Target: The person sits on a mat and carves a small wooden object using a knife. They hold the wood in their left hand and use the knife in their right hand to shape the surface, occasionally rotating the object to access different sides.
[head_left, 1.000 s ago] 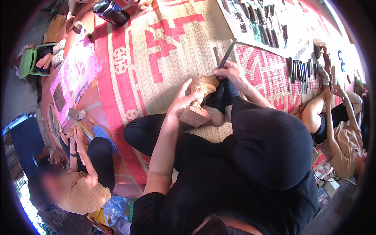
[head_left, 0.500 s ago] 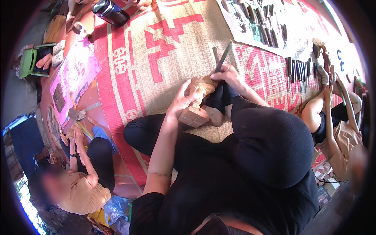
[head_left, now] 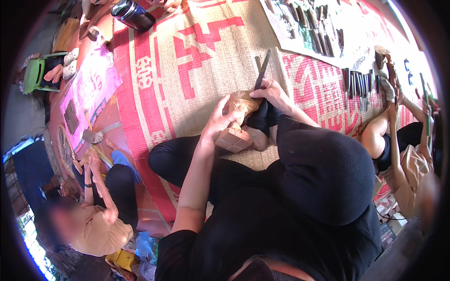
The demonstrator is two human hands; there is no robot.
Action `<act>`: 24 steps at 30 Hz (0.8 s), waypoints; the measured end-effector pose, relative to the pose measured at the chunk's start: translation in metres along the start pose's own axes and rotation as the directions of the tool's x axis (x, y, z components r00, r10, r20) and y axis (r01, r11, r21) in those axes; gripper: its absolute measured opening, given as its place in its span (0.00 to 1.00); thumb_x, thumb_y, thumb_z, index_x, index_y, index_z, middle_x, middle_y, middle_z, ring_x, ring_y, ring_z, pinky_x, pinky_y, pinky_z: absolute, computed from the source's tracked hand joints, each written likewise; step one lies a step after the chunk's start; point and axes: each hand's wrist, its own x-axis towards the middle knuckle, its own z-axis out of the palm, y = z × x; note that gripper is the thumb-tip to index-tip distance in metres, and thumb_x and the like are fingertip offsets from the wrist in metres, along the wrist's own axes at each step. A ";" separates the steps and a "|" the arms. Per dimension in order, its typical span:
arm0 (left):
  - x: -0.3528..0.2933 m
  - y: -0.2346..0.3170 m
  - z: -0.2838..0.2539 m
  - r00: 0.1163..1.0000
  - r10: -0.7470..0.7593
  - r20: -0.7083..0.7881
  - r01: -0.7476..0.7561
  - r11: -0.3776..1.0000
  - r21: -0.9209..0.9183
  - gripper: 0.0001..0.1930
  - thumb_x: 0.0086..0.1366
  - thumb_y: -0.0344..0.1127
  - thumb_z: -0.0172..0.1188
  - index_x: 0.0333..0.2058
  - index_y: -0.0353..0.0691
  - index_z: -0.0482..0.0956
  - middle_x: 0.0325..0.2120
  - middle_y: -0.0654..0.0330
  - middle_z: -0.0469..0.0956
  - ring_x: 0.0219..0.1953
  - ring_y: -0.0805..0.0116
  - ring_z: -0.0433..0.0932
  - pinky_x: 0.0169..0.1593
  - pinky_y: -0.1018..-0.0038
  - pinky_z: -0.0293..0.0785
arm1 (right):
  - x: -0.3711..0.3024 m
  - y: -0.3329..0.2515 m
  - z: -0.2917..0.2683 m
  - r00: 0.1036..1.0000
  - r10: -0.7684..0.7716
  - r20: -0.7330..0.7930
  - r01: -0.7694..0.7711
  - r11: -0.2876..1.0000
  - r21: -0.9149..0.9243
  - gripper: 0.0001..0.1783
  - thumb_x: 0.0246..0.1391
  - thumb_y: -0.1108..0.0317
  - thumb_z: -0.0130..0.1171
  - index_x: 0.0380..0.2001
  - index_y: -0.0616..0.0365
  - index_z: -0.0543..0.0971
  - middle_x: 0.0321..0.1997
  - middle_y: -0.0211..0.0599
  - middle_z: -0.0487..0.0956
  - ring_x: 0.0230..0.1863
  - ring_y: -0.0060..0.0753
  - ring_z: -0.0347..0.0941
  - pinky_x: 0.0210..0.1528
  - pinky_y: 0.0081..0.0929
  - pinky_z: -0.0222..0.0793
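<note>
A pale wooden carving (head_left: 233,140) with a square base and a rounded, dish-like upper end lies tilted over my crossed legs. My left hand (head_left: 219,121) is wrapped around its narrow middle, the base toward me. In my right hand (head_left: 275,95), pinched between thumb and fingers, is a long dark file-like tool (head_left: 264,69). Its free end points up and away from me. The lower end meets the carving's upper rim near my right fingers, which hide the contact.
Beneath me is a red and cream woven mat (head_left: 161,93). Far right, several carving tools (head_left: 320,35) lie on a white sheet, with another row of tools (head_left: 358,86) nearer. Co-workers sit at left (head_left: 101,225) and right (head_left: 408,164). A dark jar (head_left: 132,15) stands far left.
My right hand has shifted slightly left, and the tool stands steeper against the carving's rim. The carving has turned slightly in my left hand. The co-worker at right has swung a tool outward.
</note>
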 end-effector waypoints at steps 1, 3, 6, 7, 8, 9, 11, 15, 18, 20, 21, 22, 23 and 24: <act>0.001 -0.001 -0.001 1.000 0.005 0.000 -0.005 1.000 0.005 0.45 0.52 0.38 0.67 0.63 0.37 0.48 0.53 0.51 0.61 0.49 0.63 0.69 0.50 0.71 0.69 | -0.001 -0.002 0.003 1.000 -0.003 -0.005 0.003 1.000 -0.001 0.06 0.45 0.72 0.61 0.28 0.62 0.79 0.26 0.31 0.78 0.30 0.20 0.71 0.36 0.18 0.66; 0.003 -0.001 0.000 1.000 -0.014 -0.004 0.014 1.000 0.010 0.45 0.52 0.38 0.66 0.63 0.37 0.48 0.53 0.51 0.62 0.49 0.63 0.70 0.49 0.71 0.69 | 0.006 0.009 -0.002 0.997 0.019 -0.072 -0.019 1.000 0.000 0.06 0.46 0.72 0.60 0.29 0.61 0.78 0.26 0.31 0.78 0.28 0.20 0.72 0.35 0.19 0.67; 0.006 -0.007 -0.007 1.000 0.020 -0.005 -0.019 0.996 0.089 0.45 0.52 0.37 0.67 0.63 0.37 0.48 0.52 0.51 0.62 0.48 0.63 0.70 0.49 0.71 0.70 | 0.015 0.013 -0.014 0.978 0.120 -0.169 -0.082 0.973 0.218 0.04 0.47 0.74 0.57 0.29 0.60 0.77 0.26 0.34 0.78 0.25 0.22 0.74 0.29 0.17 0.69; 0.008 -0.010 -0.009 0.999 0.040 0.006 -0.041 0.991 0.125 0.45 0.52 0.37 0.67 0.63 0.36 0.47 0.52 0.51 0.63 0.48 0.64 0.70 0.49 0.71 0.70 | 0.015 0.012 -0.021 0.979 0.080 -0.187 -0.043 0.980 0.195 0.04 0.48 0.73 0.57 0.29 0.59 0.76 0.26 0.34 0.78 0.24 0.23 0.75 0.27 0.16 0.70; 0.006 -0.008 -0.008 1.000 0.031 0.005 -0.031 0.997 0.073 0.45 0.52 0.37 0.67 0.63 0.37 0.47 0.52 0.51 0.62 0.48 0.64 0.70 0.49 0.71 0.70 | 0.015 0.011 -0.025 0.981 0.075 -0.178 -0.047 0.987 0.155 0.04 0.48 0.73 0.57 0.29 0.59 0.76 0.26 0.33 0.78 0.25 0.22 0.74 0.29 0.17 0.70; 0.004 -0.008 -0.006 1.000 0.021 0.006 -0.021 1.000 0.022 0.45 0.52 0.37 0.67 0.63 0.37 0.47 0.52 0.51 0.62 0.48 0.64 0.70 0.49 0.71 0.70 | 0.014 0.009 -0.027 0.983 0.071 -0.169 -0.052 0.992 0.114 0.04 0.48 0.72 0.57 0.30 0.59 0.76 0.26 0.33 0.78 0.26 0.22 0.74 0.31 0.17 0.69; 0.003 -0.006 -0.004 1.000 0.003 0.001 -0.003 0.999 -0.043 0.45 0.52 0.37 0.67 0.63 0.37 0.47 0.53 0.51 0.62 0.47 0.64 0.71 0.48 0.71 0.70 | 0.012 0.008 -0.019 0.997 0.013 -0.077 -0.006 0.996 0.093 0.05 0.48 0.72 0.59 0.29 0.61 0.78 0.26 0.32 0.78 0.28 0.22 0.74 0.33 0.19 0.69; 0.002 -0.002 -0.003 1.000 -0.021 -0.017 0.020 0.998 -0.053 0.45 0.53 0.36 0.66 0.64 0.38 0.47 0.52 0.52 0.63 0.47 0.65 0.71 0.48 0.70 0.70 | 0.008 0.008 -0.001 0.995 -0.099 0.004 0.098 0.973 -0.207 0.07 0.45 0.71 0.61 0.28 0.63 0.79 0.27 0.32 0.78 0.30 0.23 0.72 0.35 0.20 0.67; 0.001 -0.001 -0.003 0.999 -0.038 -0.024 0.036 0.997 -0.064 0.44 0.53 0.36 0.66 0.64 0.38 0.48 0.52 0.52 0.63 0.46 0.64 0.71 0.48 0.70 0.70 | 0.007 0.003 -0.003 0.999 0.012 -0.037 -0.016 0.994 -0.108 0.07 0.46 0.70 0.61 0.29 0.62 0.78 0.27 0.33 0.78 0.29 0.22 0.73 0.34 0.19 0.68; 0.001 -0.002 -0.003 0.999 -0.023 -0.022 0.023 0.999 -0.029 0.44 0.53 0.35 0.66 0.63 0.38 0.48 0.52 0.52 0.63 0.46 0.64 0.71 0.48 0.70 0.70 | 0.015 0.007 -0.013 0.990 0.075 -0.118 -0.067 0.995 0.074 0.08 0.47 0.70 0.61 0.30 0.61 0.78 0.28 0.34 0.78 0.28 0.22 0.74 0.34 0.19 0.69; 0.003 -0.005 -0.004 1.000 -0.003 -0.018 0.004 1.000 0.016 0.43 0.53 0.35 0.66 0.63 0.38 0.48 0.52 0.52 0.63 0.46 0.65 0.71 0.48 0.70 0.71 | 0.017 0.008 -0.019 0.981 0.111 -0.157 -0.085 0.983 0.163 0.08 0.47 0.70 0.61 0.31 0.61 0.77 0.28 0.34 0.78 0.28 0.22 0.74 0.34 0.19 0.69; 0.003 -0.007 -0.005 1.000 0.017 -0.013 -0.016 0.998 0.060 0.43 0.54 0.35 0.66 0.63 0.38 0.48 0.52 0.52 0.63 0.46 0.65 0.71 0.48 0.70 0.71 | 0.016 0.008 -0.025 0.979 0.102 -0.178 -0.088 0.993 0.084 0.07 0.48 0.70 0.59 0.32 0.61 0.76 0.26 0.33 0.78 0.30 0.21 0.73 0.33 0.19 0.69; 0.002 -0.006 -0.003 1.000 0.014 -0.016 -0.014 1.000 0.000 0.43 0.53 0.35 0.66 0.63 0.38 0.48 0.52 0.52 0.63 0.46 0.65 0.71 0.47 0.70 0.71 | 0.017 0.010 -0.025 0.987 0.086 -0.136 -0.075 0.994 0.084 0.08 0.48 0.70 0.59 0.32 0.60 0.77 0.27 0.33 0.78 0.30 0.21 0.74 0.34 0.19 0.70; 0.000 -0.004 0.001 1.000 0.011 -0.019 -0.012 0.998 -0.061 0.44 0.53 0.35 0.66 0.63 0.38 0.48 0.52 0.52 0.63 0.46 0.65 0.71 0.47 0.71 0.71 | 0.017 0.013 -0.024 0.993 0.070 -0.095 -0.062 0.994 0.085 0.08 0.48 0.70 0.60 0.32 0.60 0.77 0.28 0.32 0.78 0.31 0.22 0.74 0.35 0.19 0.70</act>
